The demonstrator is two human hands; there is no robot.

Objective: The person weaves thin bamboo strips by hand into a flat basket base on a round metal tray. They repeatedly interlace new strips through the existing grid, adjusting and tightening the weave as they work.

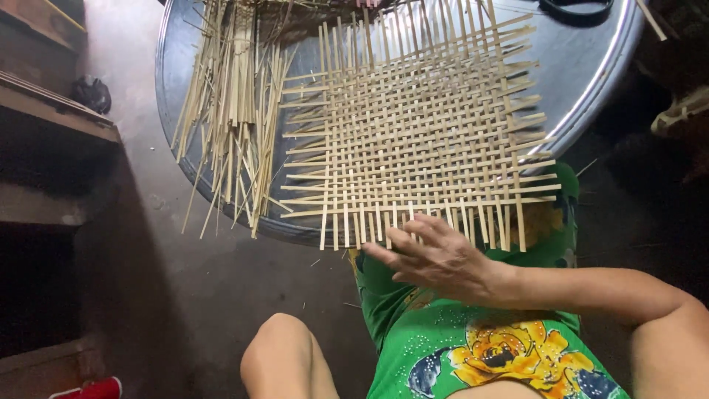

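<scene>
Hand (436,258) spread at woven mat (413,133) edge, loose strips (233,111) beside — round metal tray (591,66) beneath.

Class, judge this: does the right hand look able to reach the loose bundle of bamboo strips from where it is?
Probably yes: the right hand lies at the woven mat's near edge, and nothing stands between it and the strips.

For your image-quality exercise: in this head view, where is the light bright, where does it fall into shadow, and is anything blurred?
Head view: the woven bamboo mat and round metal tray are brightly lit, with glare along the tray's rim; the left side with the wooden steps lies in deep shadow; the right hand shows slight motion blur at its fingers; the loose bamboo strips stay sharp.
</scene>
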